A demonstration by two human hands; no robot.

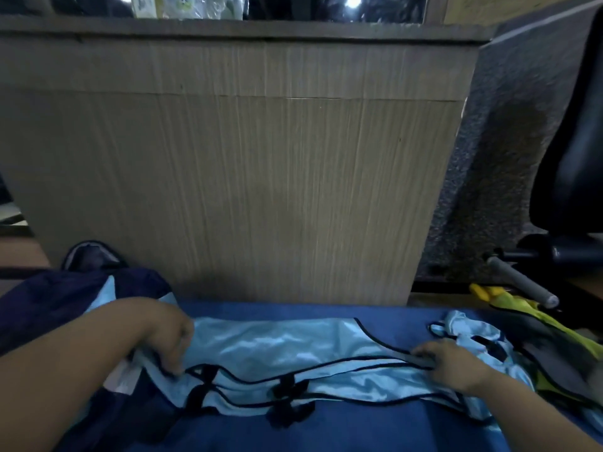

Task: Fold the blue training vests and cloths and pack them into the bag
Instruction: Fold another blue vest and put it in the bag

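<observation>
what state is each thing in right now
light blue vest: laid out flat, folded lengthwise
left hand: gripping the vest's left end
right hand: on the vest's right end, grip unclear
second vest: crumpled, unfolded
navy bag: slumped at left, opening unclear

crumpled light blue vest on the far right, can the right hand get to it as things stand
Probably yes: the crumpled vest lies just beyond the right hand with nothing between them, though that hand holds the spread vest and must let go first.
</observation>
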